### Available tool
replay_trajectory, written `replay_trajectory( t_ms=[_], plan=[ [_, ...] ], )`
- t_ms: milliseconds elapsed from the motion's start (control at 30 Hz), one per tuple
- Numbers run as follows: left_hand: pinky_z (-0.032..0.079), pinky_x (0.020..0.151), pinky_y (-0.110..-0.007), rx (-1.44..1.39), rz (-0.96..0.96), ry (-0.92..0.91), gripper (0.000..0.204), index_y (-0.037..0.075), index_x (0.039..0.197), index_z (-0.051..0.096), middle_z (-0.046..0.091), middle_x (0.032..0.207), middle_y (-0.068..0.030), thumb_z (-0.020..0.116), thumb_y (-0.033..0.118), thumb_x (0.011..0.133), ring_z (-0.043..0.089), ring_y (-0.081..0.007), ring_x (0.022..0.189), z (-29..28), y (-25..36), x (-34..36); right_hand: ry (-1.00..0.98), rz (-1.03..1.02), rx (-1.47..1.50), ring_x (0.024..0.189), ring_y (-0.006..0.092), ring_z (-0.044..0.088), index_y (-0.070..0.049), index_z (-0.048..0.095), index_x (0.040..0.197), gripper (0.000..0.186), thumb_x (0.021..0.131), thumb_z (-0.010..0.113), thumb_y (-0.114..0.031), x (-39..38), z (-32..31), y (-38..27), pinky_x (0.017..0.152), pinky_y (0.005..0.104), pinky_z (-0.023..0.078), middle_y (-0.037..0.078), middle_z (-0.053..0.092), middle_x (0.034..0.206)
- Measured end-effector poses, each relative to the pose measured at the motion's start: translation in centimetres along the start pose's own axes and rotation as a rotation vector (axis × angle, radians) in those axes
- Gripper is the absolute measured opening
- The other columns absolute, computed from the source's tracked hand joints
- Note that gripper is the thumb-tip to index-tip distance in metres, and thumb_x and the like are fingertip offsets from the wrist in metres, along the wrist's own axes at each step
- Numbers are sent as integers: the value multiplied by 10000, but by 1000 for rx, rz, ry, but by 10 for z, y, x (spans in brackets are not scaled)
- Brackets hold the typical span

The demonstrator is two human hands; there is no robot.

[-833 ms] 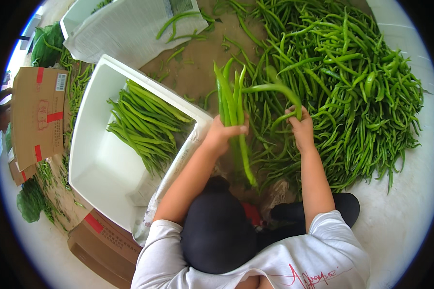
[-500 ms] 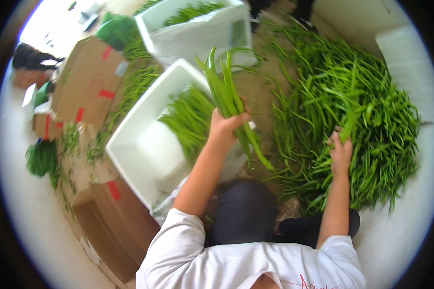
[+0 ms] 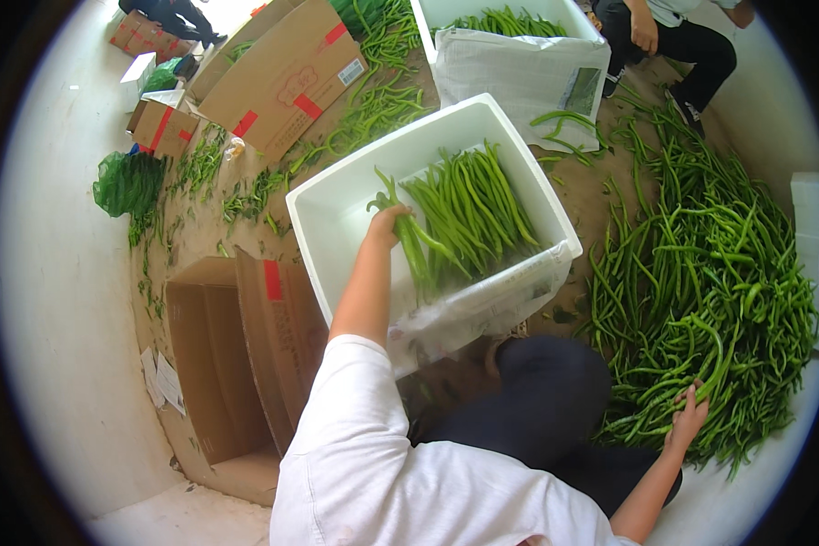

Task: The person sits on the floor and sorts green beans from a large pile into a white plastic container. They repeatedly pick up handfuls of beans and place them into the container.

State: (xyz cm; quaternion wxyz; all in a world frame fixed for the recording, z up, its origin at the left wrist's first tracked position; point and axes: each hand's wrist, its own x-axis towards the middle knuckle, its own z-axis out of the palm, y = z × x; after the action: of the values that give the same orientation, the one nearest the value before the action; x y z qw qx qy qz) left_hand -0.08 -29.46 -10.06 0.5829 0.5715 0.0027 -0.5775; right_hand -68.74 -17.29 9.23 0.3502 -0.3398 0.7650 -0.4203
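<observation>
Long green chili peppers lie side by side in a neat layer in the right part of a white foam box in front of me. My left hand reaches into this box, closed around a small bunch of chili peppers just left of the layer. On the right, at the near edge of a big loose heap of chili peppers, my right hand has its fingers curled around a few peppers. Plastic film hangs over the box's near side.
Farther back stands another white foam box with chili peppers, and a seated person beside it. Cardboard boxes and an open carton are on the left, with a green mesh bag. Loose peppers litter the floor.
My left hand has carried its bunch leftward and down into the foam box. My right hand has shifted nearer to me along the heap. The whole view has turned.
</observation>
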Motion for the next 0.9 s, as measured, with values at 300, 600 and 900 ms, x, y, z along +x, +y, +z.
replay_trajectory(
  t_ms=[300,600,900],
  plan=[
    [469,865,-407,373,-35,215,694,-9,1246,422,550,1194,-158,764,345,756,562,-270,1046,-5,-75,37,-48,56,-120,609,62,495,-43,508,1235,340,958,535,-237,24,50,1,380,208,277,14,524,780],
    [410,973,-350,866,311,147,705,-129,1326,278,511,1247,-263,650,236,852,512,-316,1166,-9,-121,40,-191,-37,25,640,50,499,-57,507,1217,316,966,524,-248,12,116,-49,399,188,264,-1,525,784],
    [434,923,-419,1177,634,390,553,-95,1233,449,564,1128,-262,618,270,854,554,-347,1057,47,-85,-57,-415,-311,146,682,69,498,-35,520,1196,276,966,524,-186,-37,150,-122,540,189,371,1,530,814]
  ],
)
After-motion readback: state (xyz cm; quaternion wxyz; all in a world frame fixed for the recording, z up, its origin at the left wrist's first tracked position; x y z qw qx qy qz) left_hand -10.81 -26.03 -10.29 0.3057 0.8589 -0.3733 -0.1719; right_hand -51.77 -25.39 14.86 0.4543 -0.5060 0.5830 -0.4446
